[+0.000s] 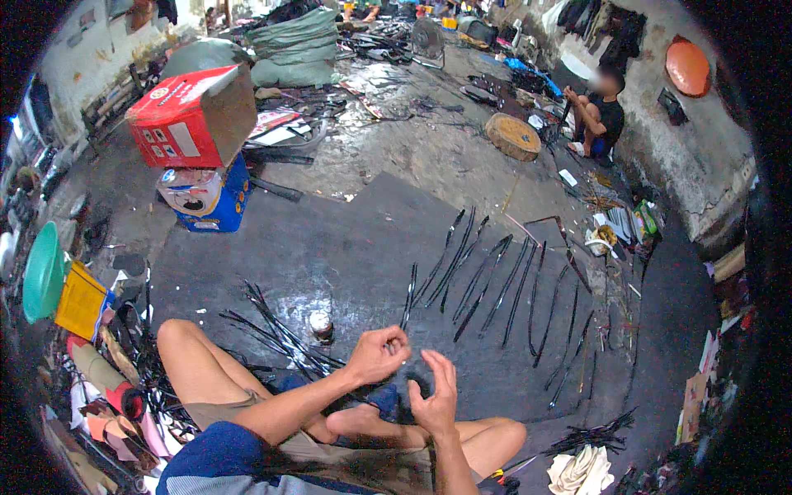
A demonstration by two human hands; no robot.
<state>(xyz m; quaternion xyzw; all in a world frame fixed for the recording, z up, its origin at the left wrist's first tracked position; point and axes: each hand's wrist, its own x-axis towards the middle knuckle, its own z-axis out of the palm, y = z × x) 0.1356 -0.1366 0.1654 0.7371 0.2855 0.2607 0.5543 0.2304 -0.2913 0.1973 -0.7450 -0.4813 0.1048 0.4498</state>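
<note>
The right hand (435,396), grip wide and empty, faces the curled left hand (381,353), contents unclear. Black strips (518,285) lie spaced from twelve to three o'clock, apparently mid-layout; lifting one calls for a narrow pinch.

Black is seen on the strips (299,351), red on a carton (177,120), green on the basin (43,272), navy and grey on the shirt (210,458).
</note>
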